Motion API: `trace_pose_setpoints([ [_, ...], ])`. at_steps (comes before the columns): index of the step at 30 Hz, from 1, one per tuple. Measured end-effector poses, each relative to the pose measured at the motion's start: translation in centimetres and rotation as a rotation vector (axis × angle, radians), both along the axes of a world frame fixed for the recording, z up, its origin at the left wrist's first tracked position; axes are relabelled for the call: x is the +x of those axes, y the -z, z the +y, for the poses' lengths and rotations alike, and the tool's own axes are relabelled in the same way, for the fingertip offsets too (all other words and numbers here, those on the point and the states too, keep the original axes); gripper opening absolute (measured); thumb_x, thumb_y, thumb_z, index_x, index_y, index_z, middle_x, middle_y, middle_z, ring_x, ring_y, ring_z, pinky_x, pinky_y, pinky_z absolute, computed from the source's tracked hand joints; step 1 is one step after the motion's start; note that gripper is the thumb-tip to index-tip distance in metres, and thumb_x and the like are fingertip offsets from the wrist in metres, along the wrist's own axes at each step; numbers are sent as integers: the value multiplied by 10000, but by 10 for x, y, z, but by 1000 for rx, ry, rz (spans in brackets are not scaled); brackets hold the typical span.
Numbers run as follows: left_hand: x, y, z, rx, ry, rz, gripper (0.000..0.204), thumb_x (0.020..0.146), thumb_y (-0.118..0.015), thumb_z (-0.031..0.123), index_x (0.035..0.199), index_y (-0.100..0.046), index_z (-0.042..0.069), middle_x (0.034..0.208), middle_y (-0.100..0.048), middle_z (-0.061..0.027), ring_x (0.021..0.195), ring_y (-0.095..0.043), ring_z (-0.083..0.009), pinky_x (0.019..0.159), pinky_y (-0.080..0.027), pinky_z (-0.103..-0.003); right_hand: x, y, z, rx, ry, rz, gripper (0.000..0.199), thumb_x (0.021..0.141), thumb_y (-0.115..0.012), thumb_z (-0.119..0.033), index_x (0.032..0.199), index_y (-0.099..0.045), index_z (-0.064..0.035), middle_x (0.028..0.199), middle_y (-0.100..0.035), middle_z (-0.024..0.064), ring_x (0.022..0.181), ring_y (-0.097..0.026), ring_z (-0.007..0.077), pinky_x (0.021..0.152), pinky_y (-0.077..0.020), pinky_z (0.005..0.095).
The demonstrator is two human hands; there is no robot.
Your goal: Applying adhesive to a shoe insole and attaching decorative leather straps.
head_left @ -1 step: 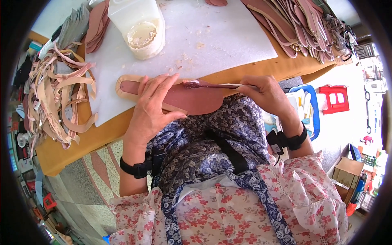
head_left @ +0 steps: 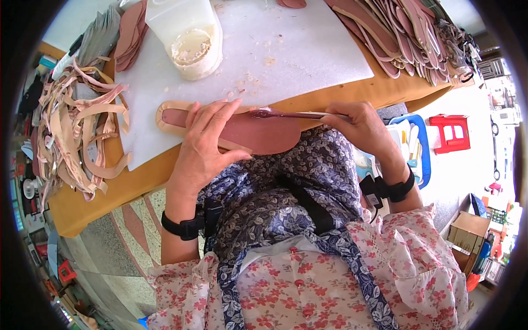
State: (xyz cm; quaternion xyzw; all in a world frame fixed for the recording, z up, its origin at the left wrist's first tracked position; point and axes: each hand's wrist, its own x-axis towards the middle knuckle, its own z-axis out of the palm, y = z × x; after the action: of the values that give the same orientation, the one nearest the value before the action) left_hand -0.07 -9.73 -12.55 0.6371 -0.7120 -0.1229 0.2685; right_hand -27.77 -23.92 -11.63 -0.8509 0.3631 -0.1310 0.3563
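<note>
- The reddish-brown sole (head_left: 269,137) lies crosswise in front of the person, its narrow end on the white board (head_left: 297,60) and its wide end reaching out over the lap.
- A tan strip (head_left: 160,117) rims the sole's narrow end in small pleats; the wide end looks bare of it.
- The left hand (head_left: 203,140) lies across the sole's middle, fingers spread on top, thumb apart from them at the near edge; whether anything grips underneath, I cannot tell.
- The right hand (head_left: 357,126), to the right of the sole, is closed round the handle of a brush (head_left: 300,115), whose dark tip meets the sole near its far edge.
- The step in hand seems to be brushing paste there, perhaps from the white tub (head_left: 215,41) beyond the sole.
- The next move would call for a light stroke along that edge, with the sole pressed steady by the left hand.
</note>
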Motion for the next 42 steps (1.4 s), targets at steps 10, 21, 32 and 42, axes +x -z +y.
trace_pose_setpoints([
  [10,1,2,0,-6,-4,-10,899,584,-868,263,1382,-481,115,1324,-551,-111,1241,-506,-292,1148,-271,-500,-6,3,-5,50,22,-5,221,882,-662,-244,847,-657,-26,606,-528,155,551,-514,325,544,-407,388],
  [21,1,3,1,3,-5,0,897,581,-871,252,1377,-486,106,1315,-555,-121,1242,-501,-299,1146,-271,-499,6,3,4,-27,22,-35,229,882,-654,-239,798,-633,-26,586,-516,160,550,-511,347,534,-397,404],
  [32,3,2,1,15,30,-25,866,626,-849,263,1386,-468,100,1346,-520,-93,1280,-470,-269,1160,-234,-482,-8,1,-3,45,54,-35,228,889,-656,-236,832,-645,-16,581,-499,149,516,-486,267,528,-390,377],
  [42,5,5,1,-18,57,-49,830,611,-858,213,1348,-496,96,1321,-512,-80,1262,-472,-258,1135,-255,-493,-26,0,-10,173,103,-94,216,937,-633,-186,859,-642,16,621,-442,-35,595,-389,38,511,-324,251],
])
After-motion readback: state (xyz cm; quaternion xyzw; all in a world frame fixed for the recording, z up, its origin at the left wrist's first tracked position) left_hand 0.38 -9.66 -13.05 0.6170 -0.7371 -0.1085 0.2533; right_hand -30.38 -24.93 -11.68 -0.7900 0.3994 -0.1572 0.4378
